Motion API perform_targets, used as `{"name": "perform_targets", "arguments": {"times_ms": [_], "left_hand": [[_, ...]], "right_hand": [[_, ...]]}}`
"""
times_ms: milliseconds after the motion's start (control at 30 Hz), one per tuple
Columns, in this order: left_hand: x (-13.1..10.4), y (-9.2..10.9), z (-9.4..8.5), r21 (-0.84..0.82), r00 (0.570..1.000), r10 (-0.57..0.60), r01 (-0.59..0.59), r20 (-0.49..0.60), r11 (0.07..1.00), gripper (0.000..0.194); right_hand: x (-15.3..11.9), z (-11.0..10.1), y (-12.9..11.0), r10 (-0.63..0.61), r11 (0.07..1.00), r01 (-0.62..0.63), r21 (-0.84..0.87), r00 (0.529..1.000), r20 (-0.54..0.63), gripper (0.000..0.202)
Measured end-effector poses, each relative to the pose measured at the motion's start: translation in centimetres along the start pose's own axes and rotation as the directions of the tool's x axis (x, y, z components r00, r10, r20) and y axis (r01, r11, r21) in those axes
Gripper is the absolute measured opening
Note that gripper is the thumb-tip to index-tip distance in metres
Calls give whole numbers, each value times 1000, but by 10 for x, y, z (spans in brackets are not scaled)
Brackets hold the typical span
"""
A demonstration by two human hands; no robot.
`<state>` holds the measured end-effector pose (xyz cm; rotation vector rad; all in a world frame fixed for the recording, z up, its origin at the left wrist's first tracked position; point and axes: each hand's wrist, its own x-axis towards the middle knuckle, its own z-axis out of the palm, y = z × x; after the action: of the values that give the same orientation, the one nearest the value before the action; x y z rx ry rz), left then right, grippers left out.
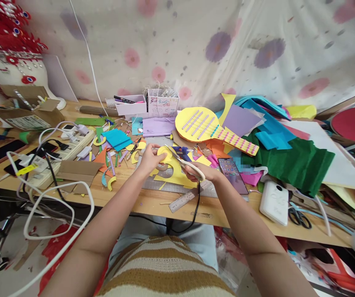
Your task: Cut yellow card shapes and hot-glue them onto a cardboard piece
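Between the fingers of my left hand (150,158) is a curved piece of yellow paper (164,153), held above the table. My right hand (198,170) grips a pair of scissors (197,171) with pale handles; the blades point up and left at the yellow paper. Whether the blades touch the paper I cannot tell. Below both hands lie yellow paper sheets (177,176) with curved cut-outs, over a grey mat. A blue glue gun (182,153) lies just behind the scissors. A metal ruler (183,201) sits nearer the front edge.
Behind my hands rests a yellow paper-covered guitar-like instrument (196,119). A phone (231,173), a white power bank (275,202) and black scissors (299,216) are on the right. Paper scraps, power strips (62,156) and looping white cables crowd the left. Green crepe paper (295,163) is piled at right.
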<state>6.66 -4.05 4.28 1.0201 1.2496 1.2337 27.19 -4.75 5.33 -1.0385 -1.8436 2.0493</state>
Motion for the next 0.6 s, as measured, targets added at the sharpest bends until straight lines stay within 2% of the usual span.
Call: {"name": "perform_targets", "arguments": {"times_ms": [200, 600], "left_hand": [[-2, 4, -1, 30, 1000, -14, 14, 5, 999, 49], [-2, 7, -4, 54, 999, -43, 41, 23, 998, 48]], "right_hand": [[-1, -2, 0, 18, 1000, -18, 2, 1000, 0, 56], [-1, -9, 4, 44, 999, -45, 11, 998, 35, 49]]}}
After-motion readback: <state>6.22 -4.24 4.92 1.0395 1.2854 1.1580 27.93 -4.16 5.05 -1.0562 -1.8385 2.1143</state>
